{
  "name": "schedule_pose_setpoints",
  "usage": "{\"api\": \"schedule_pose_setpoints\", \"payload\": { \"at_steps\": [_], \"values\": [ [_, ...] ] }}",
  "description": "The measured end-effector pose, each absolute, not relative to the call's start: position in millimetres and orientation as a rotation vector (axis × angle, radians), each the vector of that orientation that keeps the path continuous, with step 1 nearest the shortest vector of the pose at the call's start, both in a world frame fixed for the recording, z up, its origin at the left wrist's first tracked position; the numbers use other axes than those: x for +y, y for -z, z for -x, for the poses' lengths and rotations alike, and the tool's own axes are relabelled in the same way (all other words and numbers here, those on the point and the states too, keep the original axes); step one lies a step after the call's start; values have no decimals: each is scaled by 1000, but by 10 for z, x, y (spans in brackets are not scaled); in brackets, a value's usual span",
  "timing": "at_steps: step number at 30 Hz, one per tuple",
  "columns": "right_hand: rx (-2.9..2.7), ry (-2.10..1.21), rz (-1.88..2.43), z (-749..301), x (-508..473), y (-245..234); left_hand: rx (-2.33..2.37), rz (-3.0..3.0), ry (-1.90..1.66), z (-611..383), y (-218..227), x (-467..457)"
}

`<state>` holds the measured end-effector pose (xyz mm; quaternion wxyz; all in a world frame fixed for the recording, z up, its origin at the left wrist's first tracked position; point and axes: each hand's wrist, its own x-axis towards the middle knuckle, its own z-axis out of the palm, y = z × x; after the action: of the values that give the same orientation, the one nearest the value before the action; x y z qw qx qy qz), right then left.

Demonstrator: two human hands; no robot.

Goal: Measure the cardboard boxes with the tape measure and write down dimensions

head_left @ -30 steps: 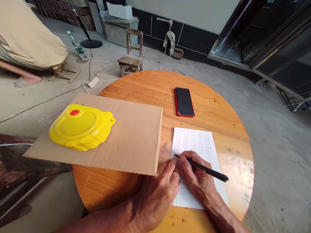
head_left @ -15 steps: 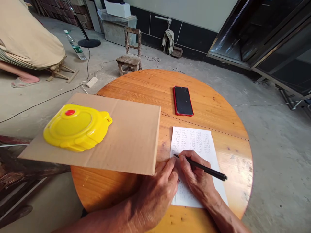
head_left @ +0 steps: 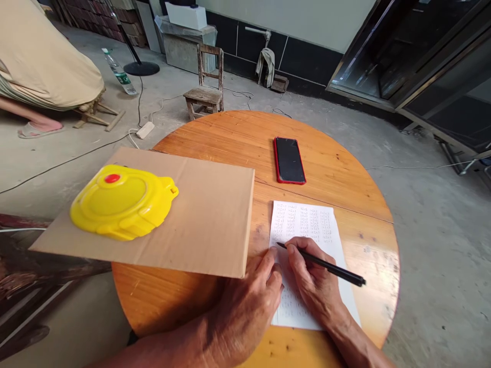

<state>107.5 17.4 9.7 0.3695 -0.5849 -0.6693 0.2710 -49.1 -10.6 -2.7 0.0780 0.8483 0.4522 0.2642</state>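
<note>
My right hand (head_left: 316, 276) grips a black pen (head_left: 332, 267) in a writing hold, its tip close to or on a white sheet of paper (head_left: 337, 255). Rows of small handwritten figures cover the upper part of the sheet, with more lines near the bottom partly hidden by my hand. My left hand (head_left: 249, 301) rests over the sheet's left edge, fingers loosely bent and laid down, holding nothing. Just above it is the corner of a brown cardboard piece (head_left: 207, 225). On the cardboard sits a yellow tape-measure-shaped case (head_left: 123, 202) with a red button.
A phone in a red case (head_left: 289, 160) lies toward the far side of the round wooden table (head_left: 230, 138). Beyond stand a small wooden chair (head_left: 207, 94) and a water bottle (head_left: 119, 74). A seated person's leg (head_left: 34, 117) shows at left; cables and a power strip (head_left: 146, 130) lie on the floor.
My right hand and the pen have shifted slightly to the right, the pen tip moving a little along the line. My left hand, the paper and the cardboard stay practically in place.
</note>
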Motion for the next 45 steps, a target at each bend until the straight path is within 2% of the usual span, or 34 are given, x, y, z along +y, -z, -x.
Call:
{"api": "schedule_pose_setpoints", "payload": {
  "at_steps": [45],
  "values": [
    [-1761, -685, 1528, -1034, 195, -126, 1292, -2477, -715, 504, -46, -88]
  ]
}}
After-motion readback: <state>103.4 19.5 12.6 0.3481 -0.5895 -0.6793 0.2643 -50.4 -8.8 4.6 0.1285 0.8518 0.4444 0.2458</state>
